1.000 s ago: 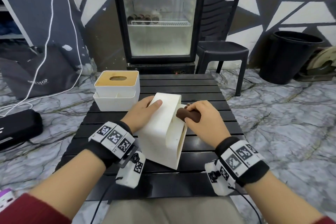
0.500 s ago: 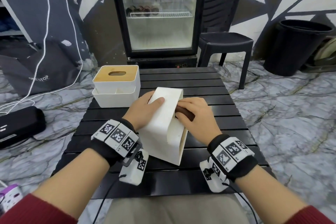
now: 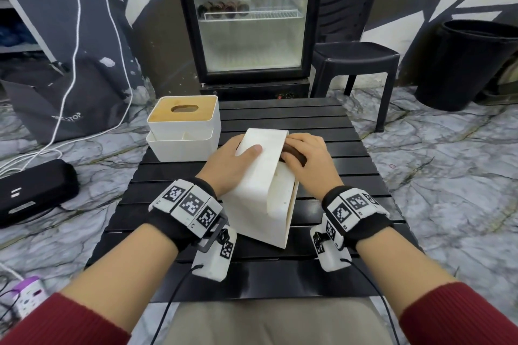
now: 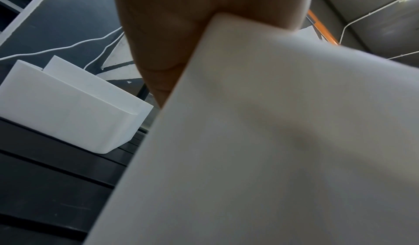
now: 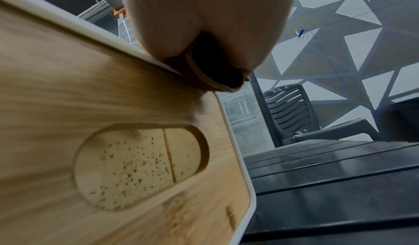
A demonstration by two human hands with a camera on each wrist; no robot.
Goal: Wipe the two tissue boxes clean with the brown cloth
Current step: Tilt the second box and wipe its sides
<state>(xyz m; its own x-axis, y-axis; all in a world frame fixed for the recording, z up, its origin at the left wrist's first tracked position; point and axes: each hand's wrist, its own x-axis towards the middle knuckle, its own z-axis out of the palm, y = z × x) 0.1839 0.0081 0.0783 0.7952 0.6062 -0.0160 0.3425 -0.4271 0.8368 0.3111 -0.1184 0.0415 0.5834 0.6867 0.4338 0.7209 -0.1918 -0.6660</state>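
Observation:
A white tissue box (image 3: pixel 256 193) stands tipped on its side at the middle of the black slatted table (image 3: pixel 344 185). My left hand (image 3: pixel 238 155) grips its left face, thumb lying over the upward face; in the left wrist view the box wall (image 4: pixel 272 141) fills the frame. My right hand (image 3: pixel 304 150) holds the folded brown cloth (image 3: pixel 294 156) against the box's upper right edge. In the right wrist view the cloth (image 5: pixel 215 73) presses on the rim above the wooden lid (image 5: pixel 102 105) with its oval slot. The second tissue box (image 3: pixel 183 131) stands upright at the back left.
A glass-door fridge (image 3: pixel 252 22) and a black plastic chair (image 3: pixel 354 60) stand behind the table, with a black bin (image 3: pixel 473 64) at the right. A black case (image 3: pixel 33 187) and white cables (image 3: pixel 70 36) lie on the marble floor at the left.
My right hand has slid the brown cloth from out at the box's right side in against its upper edge. The left hand keeps the same hold on the tipped box.

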